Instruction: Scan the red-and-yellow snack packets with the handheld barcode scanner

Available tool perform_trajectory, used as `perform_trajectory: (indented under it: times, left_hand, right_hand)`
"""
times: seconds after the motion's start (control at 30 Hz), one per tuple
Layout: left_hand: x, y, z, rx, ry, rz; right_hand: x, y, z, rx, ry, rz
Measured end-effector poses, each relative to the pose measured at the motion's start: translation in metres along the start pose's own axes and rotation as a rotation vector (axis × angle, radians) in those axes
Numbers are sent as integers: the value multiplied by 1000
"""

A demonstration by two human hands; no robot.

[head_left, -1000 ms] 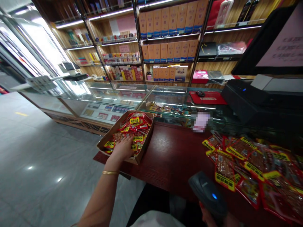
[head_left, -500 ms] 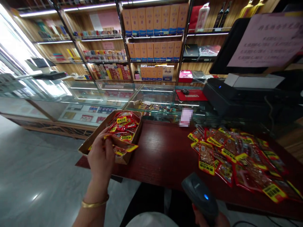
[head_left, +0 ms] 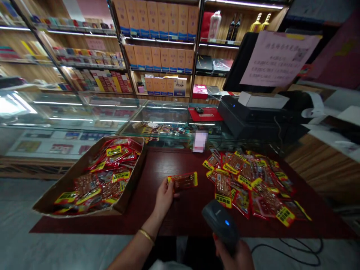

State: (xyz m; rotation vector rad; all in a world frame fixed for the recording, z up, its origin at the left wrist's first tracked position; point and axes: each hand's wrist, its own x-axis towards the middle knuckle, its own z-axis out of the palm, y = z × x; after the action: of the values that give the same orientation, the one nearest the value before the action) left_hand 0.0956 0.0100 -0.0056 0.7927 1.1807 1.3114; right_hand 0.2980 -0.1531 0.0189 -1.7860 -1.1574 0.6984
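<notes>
Between thumb and fingers, my left hand (head_left: 164, 195) grips a red-and-yellow snack packet (head_left: 184, 180) by its left end, above the middle of the dark red table (head_left: 157, 161). My right hand (head_left: 234, 257) is wrapped round the handle of a black barcode scanner (head_left: 221, 221), whose blue light is on. The scanner's head points up and left, a little below the held packet. To the left stands an open cardboard box (head_left: 135, 178) with many similar packets (head_left: 114, 159) in it. A loose pile of snack packets (head_left: 247, 176) covers the table's right part.
A phone-like pink item (head_left: 200, 141), blurred, stands at the table's back edge. Behind are a glass display counter (head_left: 165, 108), a red mouse pad (head_left: 206, 114) with a mouse, and a monitor with a paper notice (head_left: 278, 58). A black cable (head_left: 292, 253) loops at lower right.
My left hand has moved right from over the box to the table's middle, carrying the packet, which now lies flatter to view. The scanner stays in my right hand. The view has turned right.
</notes>
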Motion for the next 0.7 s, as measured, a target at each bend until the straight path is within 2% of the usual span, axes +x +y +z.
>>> perform_trajectory:
  times: [0.17,0.33,0.5,0.7]
  left_hand:
    - [1,-4,-5,-6,-32,-10]
    - [2,-6,-6,51,-61,11]
    - [2,-7,-9,74,-79,16]
    - [1,-13,-12,150,-97,130]
  right_hand:
    - [7,-6,7,-25,-36,73]
    - [11,-10,12,24,-37,82]
    - [12,-5,12,-28,-62,111]
    - [12,1,12,-44,-48,147]
